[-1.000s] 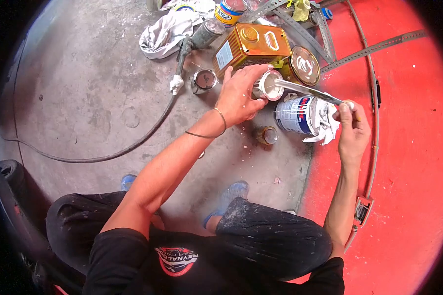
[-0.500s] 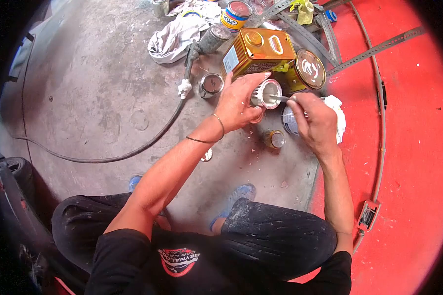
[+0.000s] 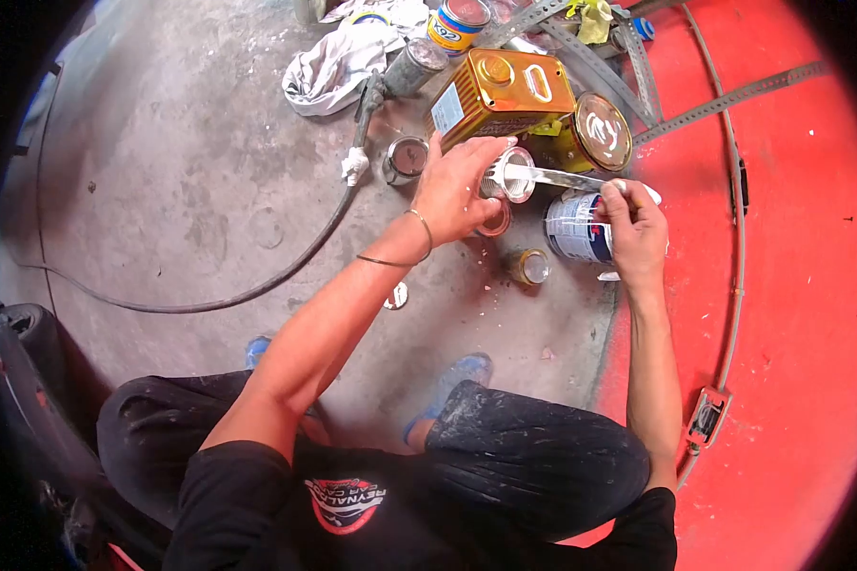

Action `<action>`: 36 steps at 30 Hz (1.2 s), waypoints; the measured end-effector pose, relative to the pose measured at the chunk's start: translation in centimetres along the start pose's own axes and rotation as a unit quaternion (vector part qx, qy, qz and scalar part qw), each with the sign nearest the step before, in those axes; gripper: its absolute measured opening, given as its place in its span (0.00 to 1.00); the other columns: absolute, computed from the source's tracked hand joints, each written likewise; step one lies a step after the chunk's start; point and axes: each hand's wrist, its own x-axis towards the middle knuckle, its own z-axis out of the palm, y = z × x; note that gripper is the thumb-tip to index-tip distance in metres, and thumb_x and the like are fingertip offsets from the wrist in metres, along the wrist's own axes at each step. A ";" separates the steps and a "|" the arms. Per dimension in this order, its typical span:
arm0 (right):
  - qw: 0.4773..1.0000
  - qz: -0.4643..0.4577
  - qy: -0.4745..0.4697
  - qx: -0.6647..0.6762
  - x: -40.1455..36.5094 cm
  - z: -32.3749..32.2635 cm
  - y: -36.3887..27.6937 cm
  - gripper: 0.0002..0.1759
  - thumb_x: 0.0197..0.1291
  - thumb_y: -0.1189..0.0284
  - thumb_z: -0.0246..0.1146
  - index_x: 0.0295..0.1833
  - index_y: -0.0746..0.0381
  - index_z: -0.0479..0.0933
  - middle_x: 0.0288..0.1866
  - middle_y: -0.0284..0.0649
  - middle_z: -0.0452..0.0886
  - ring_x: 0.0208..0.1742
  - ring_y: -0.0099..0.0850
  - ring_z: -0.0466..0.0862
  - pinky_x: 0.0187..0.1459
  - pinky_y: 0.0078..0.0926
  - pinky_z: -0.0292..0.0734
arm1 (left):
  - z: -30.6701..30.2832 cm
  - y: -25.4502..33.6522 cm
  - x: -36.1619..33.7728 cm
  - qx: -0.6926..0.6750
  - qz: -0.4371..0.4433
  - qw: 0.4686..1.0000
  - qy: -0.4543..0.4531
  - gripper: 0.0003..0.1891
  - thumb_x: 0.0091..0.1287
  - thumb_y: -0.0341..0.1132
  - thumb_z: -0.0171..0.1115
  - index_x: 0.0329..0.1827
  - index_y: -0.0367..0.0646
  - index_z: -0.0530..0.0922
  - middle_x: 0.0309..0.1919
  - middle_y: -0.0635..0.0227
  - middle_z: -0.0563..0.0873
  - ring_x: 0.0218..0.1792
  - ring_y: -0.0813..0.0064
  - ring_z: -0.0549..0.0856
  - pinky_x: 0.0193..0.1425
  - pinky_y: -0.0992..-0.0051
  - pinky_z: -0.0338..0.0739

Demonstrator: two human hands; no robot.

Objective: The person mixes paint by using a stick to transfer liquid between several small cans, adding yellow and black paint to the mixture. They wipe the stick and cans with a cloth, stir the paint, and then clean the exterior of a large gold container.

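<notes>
My left hand (image 3: 448, 198) is wrapped round a small metal can (image 3: 494, 183), tilted so its open mouth faces right. In my right hand (image 3: 641, 236) I grip one end of a flat metal stirring strip (image 3: 569, 178). Its other end is at the can's mouth and coated in white. Below my right fingers stands a paint can with a white and blue label (image 3: 571, 228). Just under the held can a reddish-topped can (image 3: 495, 223) is partly hidden by my left hand. A small jar (image 3: 531, 267) stands nearer to me.
An orange rectangular tin (image 3: 509, 81) and a round yellow can (image 3: 602, 133) stand beyond my hands. A brown-topped can (image 3: 408, 158) is left of them. A black hose (image 3: 286, 281) curves across the floor. White cloth (image 3: 328, 71) lies farther back, and metal angle bars (image 3: 724, 100) extend right.
My right hand has moved right and slightly down, drawing the strip outward from the can so more of its length shows. My left hand keeps its hold, nearly still.
</notes>
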 end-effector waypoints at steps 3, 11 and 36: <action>0.999 0.022 0.017 0.019 0.2 -1.4 1.4 0.11 0.84 0.66 0.68 0.54 0.65 0.86 0.38 0.30 0.85 0.39 0.18 0.83 0.45 0.21 0.80 | 0.1 -0.6 0.1 0.008 -0.011 1.000 0.010 0.44 0.57 0.37 0.80 0.82 0.55 0.75 0.71 0.64 0.86 0.76 0.58 0.82 0.89 0.33 0.52; 0.996 -0.020 0.071 0.055 -0.2 -5.1 0.8 0.12 0.85 0.66 0.67 0.56 0.64 0.84 0.40 0.31 0.85 0.40 0.19 0.83 0.46 0.21 0.81 | 0.3 -1.4 0.4 -0.004 -0.038 0.999 0.005 0.43 0.59 0.37 0.79 0.82 0.55 0.75 0.71 0.64 0.86 0.76 0.58 0.82 0.89 0.30 0.51; 0.996 -0.053 0.065 -0.006 -0.3 -2.0 1.0 0.08 0.81 0.72 0.71 0.54 0.67 0.88 0.44 0.32 0.88 0.46 0.21 0.86 0.50 0.23 0.83 | 0.1 -0.5 0.7 -0.022 -0.022 0.999 -0.018 0.49 0.59 0.40 0.81 0.87 0.52 0.70 0.72 0.62 0.86 0.75 0.56 0.82 0.89 0.28 0.51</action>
